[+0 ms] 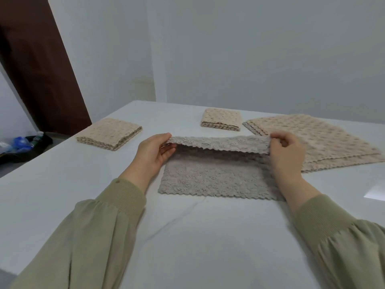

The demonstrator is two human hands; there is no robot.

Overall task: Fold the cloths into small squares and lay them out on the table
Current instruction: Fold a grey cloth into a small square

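A grey fluffy cloth (216,176) lies on the white table (187,236) in front of me. Its far edge is lifted off the table and curls toward me. My left hand (153,154) pinches the far left corner of that cloth. My right hand (288,152) pinches the far right corner. A folded beige cloth (110,133) lies at the left. Another folded beige cloth (221,118), smaller, lies at the back middle. Unfolded beige cloths (325,138) lie stacked flat at the right.
The table's left edge runs diagonally past a dark bag and a blue item (20,142) on the floor. A brown door (37,59) stands at the back left. White walls lie behind the table.
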